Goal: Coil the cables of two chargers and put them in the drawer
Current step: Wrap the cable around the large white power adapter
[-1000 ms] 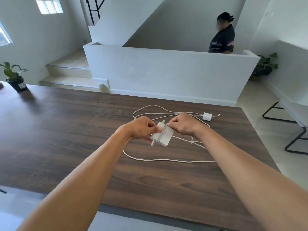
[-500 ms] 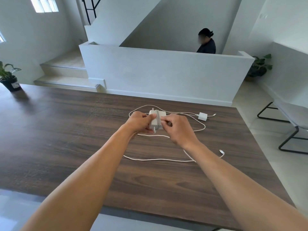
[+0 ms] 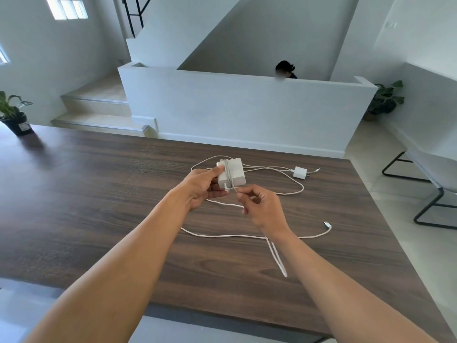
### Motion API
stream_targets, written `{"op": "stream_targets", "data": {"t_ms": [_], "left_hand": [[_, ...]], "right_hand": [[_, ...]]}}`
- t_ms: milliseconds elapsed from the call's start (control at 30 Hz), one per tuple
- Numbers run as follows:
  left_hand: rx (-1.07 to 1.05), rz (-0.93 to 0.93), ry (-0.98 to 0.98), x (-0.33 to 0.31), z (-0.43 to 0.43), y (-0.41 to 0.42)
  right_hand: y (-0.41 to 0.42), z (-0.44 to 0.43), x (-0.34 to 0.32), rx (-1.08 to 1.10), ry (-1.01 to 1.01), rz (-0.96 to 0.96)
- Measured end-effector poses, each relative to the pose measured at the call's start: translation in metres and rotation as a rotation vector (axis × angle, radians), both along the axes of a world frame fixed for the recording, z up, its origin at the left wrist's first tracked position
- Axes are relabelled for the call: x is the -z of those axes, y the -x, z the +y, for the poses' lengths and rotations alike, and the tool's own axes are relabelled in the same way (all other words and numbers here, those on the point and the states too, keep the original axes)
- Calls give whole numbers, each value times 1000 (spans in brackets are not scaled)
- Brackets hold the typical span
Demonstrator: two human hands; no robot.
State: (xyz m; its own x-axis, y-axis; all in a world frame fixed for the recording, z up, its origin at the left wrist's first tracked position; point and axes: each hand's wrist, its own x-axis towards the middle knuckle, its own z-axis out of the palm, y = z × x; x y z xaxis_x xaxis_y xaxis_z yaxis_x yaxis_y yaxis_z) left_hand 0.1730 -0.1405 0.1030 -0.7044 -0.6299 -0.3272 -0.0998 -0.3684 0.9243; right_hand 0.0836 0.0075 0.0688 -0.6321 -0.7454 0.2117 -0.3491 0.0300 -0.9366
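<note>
Head view, left hand: the left hand (image 3: 202, 186) is gripping the large white charger brick (image 3: 236, 173) by its left end, thumb on top and fingers curled underneath. It is holding the brick just above the wooden table (image 3: 99, 194), toward the middle of the far edge, apparently so that the brick is serving as a spool.

Right hand: the right hand (image 3: 262, 206) is pinching the brick's cable (image 3: 228, 173) between thumb and forefinger, right at the brick's near edge, with the other fingers loosely curled. It is probably keeping the wrap taut.

Winding: a couple of turns are crossing the brick's middle, so coiling is looking barely begun.

Loose length: a long strand is lying across the table on the near side of the hands, ending in a connector (image 3: 327, 224) close to the right edge.

Second charger: the small plug charger (image 3: 300, 172) is lying near the far right corner, its lead uncoiled and seemingly waiting its turn.

Hidden: no drawer is showing.

Hard to make out: the right forearm is covering the spot where the strands are crossing, so I cannot tell which one is feeding the pinch. A doubled strand beside that forearm is blurring. The leads overlapping near the small charger are not separable by owner.
</note>
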Motion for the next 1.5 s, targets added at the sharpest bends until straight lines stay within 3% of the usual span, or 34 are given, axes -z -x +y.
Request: {"op": "stream_targets", "data": {"t_ms": [167, 600, 900, 1100, 1233, 1367, 1500], "left_hand": [[122, 30, 16, -2, 4, -3], [511, -145, 279, -1, 7, -12], [643, -258, 466, 6, 7, -13], [522, -310, 685, 5, 11, -6], [341, -444, 952, 10, 8, -4], [44, -329, 700, 1, 1, 2], [-56, -262, 600, -17, -8, 14]], "right_hand": [[7, -1, 2, -67, -36, -144], [47, 4, -2, -166, -397, 245], [56, 9, -43, -263, -623, 238], [44, 6, -54, -194, -638, 289], [40, 4, -62, -193, -594, 244], [38, 6, -79, -191, -527, 225], [31, 4, -90, -180, -472, 322]]}}
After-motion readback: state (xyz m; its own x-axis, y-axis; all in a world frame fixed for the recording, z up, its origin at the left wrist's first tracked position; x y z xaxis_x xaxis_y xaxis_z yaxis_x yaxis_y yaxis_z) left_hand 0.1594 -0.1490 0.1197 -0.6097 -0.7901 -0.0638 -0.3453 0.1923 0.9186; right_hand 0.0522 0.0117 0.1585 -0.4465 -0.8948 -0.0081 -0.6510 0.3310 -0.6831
